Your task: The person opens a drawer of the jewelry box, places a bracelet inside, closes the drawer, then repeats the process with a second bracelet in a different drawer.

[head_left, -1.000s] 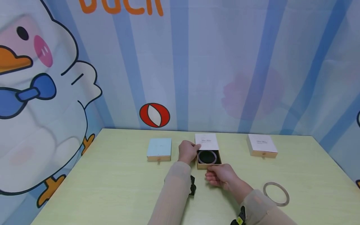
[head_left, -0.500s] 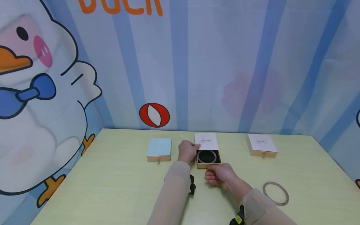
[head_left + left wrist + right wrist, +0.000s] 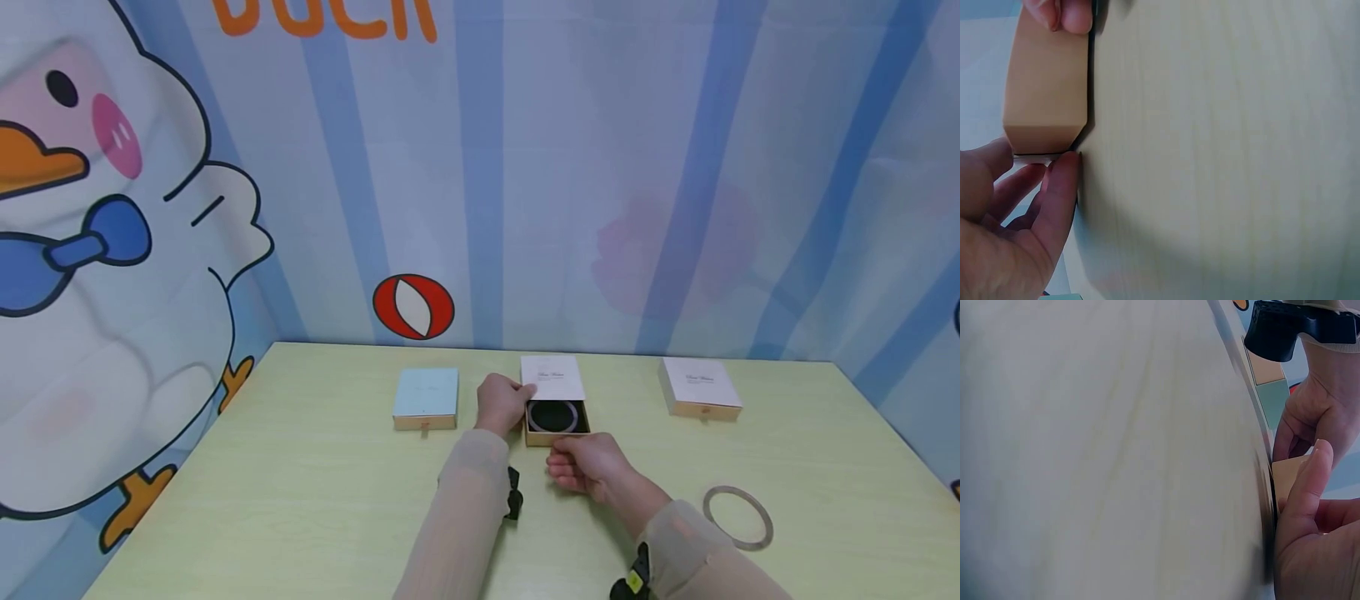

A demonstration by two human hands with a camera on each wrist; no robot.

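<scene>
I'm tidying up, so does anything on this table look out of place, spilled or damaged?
Nothing looks spilled or damaged. Only the loose ring seems out of place: it lies bare on the table near the right sleeve, while another pale ring sits inside the partly open middle box.

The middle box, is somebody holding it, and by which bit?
Yes. The left hand holds the white sleeve by its left side, near the front corner. The right hand touches the drawer front; whether it pinches anything can't be told.
</scene>
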